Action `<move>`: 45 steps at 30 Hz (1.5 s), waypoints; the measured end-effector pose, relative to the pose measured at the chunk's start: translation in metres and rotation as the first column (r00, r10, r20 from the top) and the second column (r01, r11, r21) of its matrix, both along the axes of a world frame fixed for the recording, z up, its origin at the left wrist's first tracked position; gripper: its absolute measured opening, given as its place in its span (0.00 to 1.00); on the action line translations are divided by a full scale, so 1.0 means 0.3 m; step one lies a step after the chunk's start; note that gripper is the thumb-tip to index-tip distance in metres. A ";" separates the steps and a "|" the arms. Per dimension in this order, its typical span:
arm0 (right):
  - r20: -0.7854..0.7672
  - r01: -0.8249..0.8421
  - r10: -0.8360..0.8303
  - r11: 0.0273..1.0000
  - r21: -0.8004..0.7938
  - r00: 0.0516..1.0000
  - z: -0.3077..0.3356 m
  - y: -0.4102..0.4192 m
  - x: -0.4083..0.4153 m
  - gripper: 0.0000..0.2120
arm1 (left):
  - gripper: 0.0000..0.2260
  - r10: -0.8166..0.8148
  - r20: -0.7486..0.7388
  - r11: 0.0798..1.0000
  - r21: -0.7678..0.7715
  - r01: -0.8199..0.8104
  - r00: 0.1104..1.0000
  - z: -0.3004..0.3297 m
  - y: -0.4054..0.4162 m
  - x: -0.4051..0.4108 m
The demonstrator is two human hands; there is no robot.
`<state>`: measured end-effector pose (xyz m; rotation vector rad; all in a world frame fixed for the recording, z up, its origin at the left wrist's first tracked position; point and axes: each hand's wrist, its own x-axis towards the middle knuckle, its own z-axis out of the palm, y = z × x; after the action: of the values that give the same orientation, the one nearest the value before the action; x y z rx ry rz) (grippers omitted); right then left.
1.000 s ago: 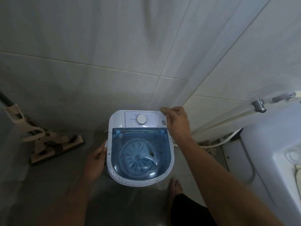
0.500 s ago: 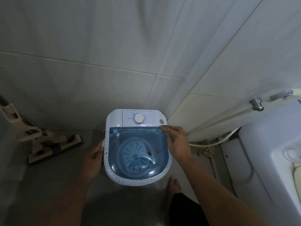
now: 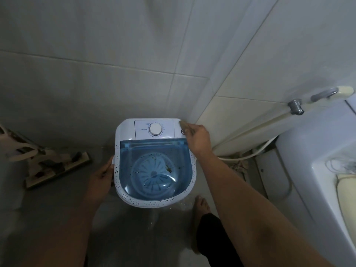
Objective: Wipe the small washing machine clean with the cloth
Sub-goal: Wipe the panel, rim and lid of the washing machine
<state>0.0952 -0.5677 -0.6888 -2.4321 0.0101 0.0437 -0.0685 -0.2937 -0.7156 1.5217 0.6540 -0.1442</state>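
Nearest to the camera, 2 bare forearms reach forward and down, and a bare foot (image 3: 201, 206) stands on the wet grey floor (image 3: 57, 218) just in front of the machine, with a dark trouser leg (image 3: 213, 237) behind it. The small washing machine (image 3: 155, 162) sits on the floor in the corner of the tiled room. It has a white rim with many dark specks and a clear blue lid (image 3: 154, 166), through which a round blue pulsator with some dark dirt shows.

The left hand (image 3: 101, 178) lies flat against the left side of the machine, fingers spread along the rim; its grip is wide and holds nothing. The right hand (image 3: 197, 139) is at the back right corner of the machine, and its grip is closed on a small brownish cloth (image 3: 184, 124), which presses on the white top beside the control panel. On this panel there is 1 round white dial (image 3: 155, 129) in the middle.

To the left, a mop (image 3: 46, 162) with a flat head lies on the floor near the wall, well apart from the machine. To the right stands a white basin (image 3: 312, 151). Behind it a metal tap (image 3: 295, 106) is on the wall, and a pale hose (image 3: 248, 132) runs from it down toward the corner. The walls (image 3: 115, 54) are of large pale tiles.
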 end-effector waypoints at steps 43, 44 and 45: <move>-0.098 0.188 -0.164 0.922 0.339 0.982 -0.178 -0.108 -0.563 0.21 | 0.17 -0.015 -0.056 0.993 0.117 0.022 0.998 0.023 -0.016 -0.009; -0.110 0.212 -0.185 0.917 0.338 0.977 -0.177 -0.104 -0.566 0.20 | 0.17 -0.014 -0.059 0.993 0.114 0.020 0.998 0.022 -0.015 -0.009; -0.120 0.224 -0.193 0.910 0.349 0.974 -0.177 -0.105 -0.559 0.19 | 0.17 -0.011 -0.056 0.994 0.111 0.018 0.998 0.014 -0.012 -0.008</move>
<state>-0.0724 -0.5992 -0.7417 -2.0460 0.2774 0.0458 -0.0709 -0.2972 -0.7115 1.6346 0.7051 -0.1641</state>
